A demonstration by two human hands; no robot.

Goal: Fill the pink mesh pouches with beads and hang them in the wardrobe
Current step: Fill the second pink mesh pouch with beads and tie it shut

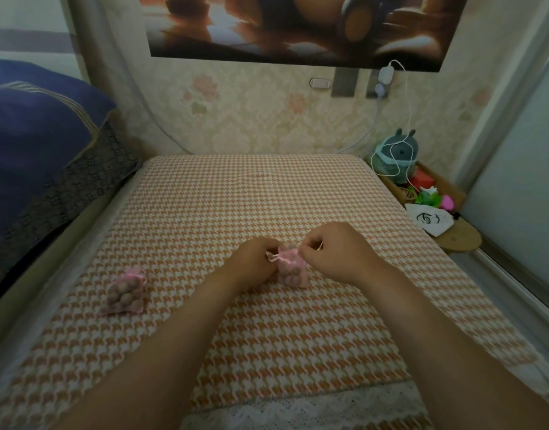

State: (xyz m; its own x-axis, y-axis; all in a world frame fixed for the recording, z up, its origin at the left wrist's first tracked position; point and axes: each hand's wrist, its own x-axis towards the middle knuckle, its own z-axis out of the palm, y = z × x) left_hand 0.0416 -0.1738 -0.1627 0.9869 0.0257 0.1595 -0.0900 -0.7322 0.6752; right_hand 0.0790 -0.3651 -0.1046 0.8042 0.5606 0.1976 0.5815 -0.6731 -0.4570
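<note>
Midway along the houndstooth cloth [267,187], a pink mesh pouch [299,279] packed with brown beads [288,272] stands between both hands; the left hand [253,259] pinches the ribbon [274,257] on its side of the neck, and the right hand [335,252] pinches the opposite end, fingers curled; the step in hand looks like drawing the neck closed. A second pouch [126,294], filled and tied, lies well apart to the left. Next comes an even outward pull on both ends, then a knot; hanging waits, as no wardrobe rail is in view.
</note>
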